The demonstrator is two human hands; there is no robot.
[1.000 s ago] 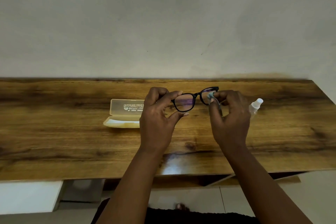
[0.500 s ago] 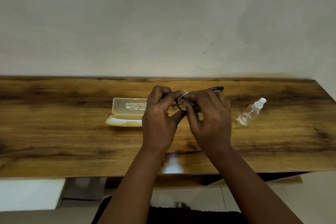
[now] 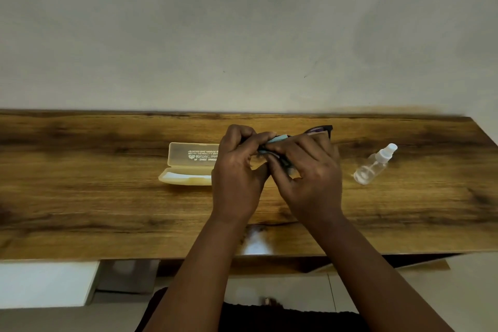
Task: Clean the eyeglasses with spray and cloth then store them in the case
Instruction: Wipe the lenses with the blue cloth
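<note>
1. Centre of the frame: the left hand (image 3: 237, 170) grips the eyeglasses (image 3: 320, 130) by one end, fingers curled round the frame.
2. The right hand (image 3: 310, 178) pinches the light blue cloth (image 3: 279, 139) onto a lens; the frame's far end shows above its knuckles.
3. The open case (image 3: 188, 167) lies on the table (image 3: 80, 197) just left of the hands.
4. The spray bottle (image 3: 374, 164) lies tilted at right.

The eyeglasses (image 3: 320, 131) show a black frame, its one visible corner poking out past the knuckles of the right hand (image 3: 310, 178); a pale blue-green cloth (image 3: 279, 139) peeks between the fingertips of both hands. The open case (image 3: 188, 164) left of the left hand's (image 3: 237, 172) fingers is translucent cream-yellow with white lettering on the lid. The spray bottle (image 3: 373, 166) is clear with a white cap. The table (image 3: 80, 183) is warm brown wood with dark streaky grain
</note>
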